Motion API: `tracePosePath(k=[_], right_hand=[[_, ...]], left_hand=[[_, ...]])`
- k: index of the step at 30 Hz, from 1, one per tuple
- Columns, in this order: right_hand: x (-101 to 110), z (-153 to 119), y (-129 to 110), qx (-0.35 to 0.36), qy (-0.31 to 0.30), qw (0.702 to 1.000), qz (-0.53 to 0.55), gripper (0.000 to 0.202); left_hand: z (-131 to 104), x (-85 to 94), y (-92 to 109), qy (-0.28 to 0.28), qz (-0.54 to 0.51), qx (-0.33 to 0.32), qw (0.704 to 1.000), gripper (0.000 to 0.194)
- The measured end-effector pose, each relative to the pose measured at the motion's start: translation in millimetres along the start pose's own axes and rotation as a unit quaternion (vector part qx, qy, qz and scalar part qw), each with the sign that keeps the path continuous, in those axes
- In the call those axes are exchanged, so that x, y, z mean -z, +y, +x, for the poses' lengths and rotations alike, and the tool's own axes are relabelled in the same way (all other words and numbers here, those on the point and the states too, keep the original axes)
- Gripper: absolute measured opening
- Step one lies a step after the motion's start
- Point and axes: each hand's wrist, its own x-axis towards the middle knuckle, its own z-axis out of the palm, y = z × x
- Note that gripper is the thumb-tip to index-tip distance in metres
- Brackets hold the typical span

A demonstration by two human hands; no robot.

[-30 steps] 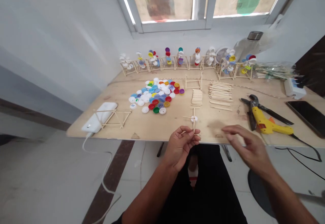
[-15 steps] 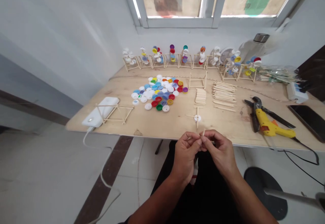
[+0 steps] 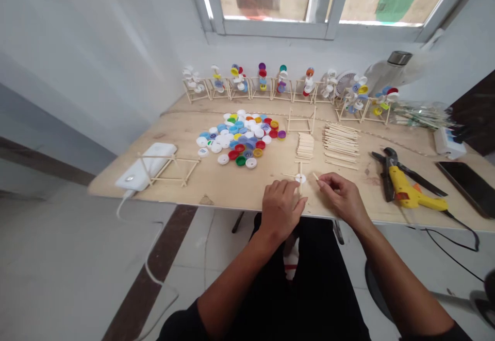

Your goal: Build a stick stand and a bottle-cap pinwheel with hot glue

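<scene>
A white bottle cap [image 3: 302, 178] lies near the table's front edge, with thin wooden sticks laid out from it like a cross. My left hand [image 3: 280, 208] rests at its near side, index finger and thumb about the lower stick [image 3: 300, 187]. The fingers partly hide that stick. Just right of the cap, my right hand [image 3: 342, 197] pinches a short wooden stick [image 3: 316, 176] between thumb and fingertips, its tip pointing toward the cap but apart from it. Beyond the cap are a small stack of short sticks [image 3: 305, 146] and a larger pile of longer sticks [image 3: 341, 144].
Colourful bottle caps [image 3: 242, 137] form a heap left of centre. Stick frames stand at a white power bank [image 3: 149, 166] and behind the short sticks [image 3: 301, 120]. A yellow glue gun [image 3: 410, 189], pliers [image 3: 382, 176] and phone [image 3: 467, 186] lie right. Several cap wheels [image 3: 263, 78] line the wall.
My hands, together at the table edge before, have parted. The left has moved forward onto the cap's lower stick; the right has moved forward and right, holding the short stick.
</scene>
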Motion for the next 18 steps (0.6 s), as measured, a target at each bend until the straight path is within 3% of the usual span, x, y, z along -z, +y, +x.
tracePosePath(k=[5,14,18], right_hand=[[-4,15,7,0.046,-0.031,0.996,-0.067,0.019],[-6,22,10,0.079,-0.046,0.992,-0.083,0.015],[-6,23,11,0.078,-0.047,0.993,-0.076,0.014]], left_hand=[[1,-7.3,-3,-0.013,0.088,-0.038,0.995,0.018],[12,1.5,-17,0.054,0.067,-0.065,0.994,0.017],[21,2.1,-25,0.038,0.083,-0.097,0.991,0.024]])
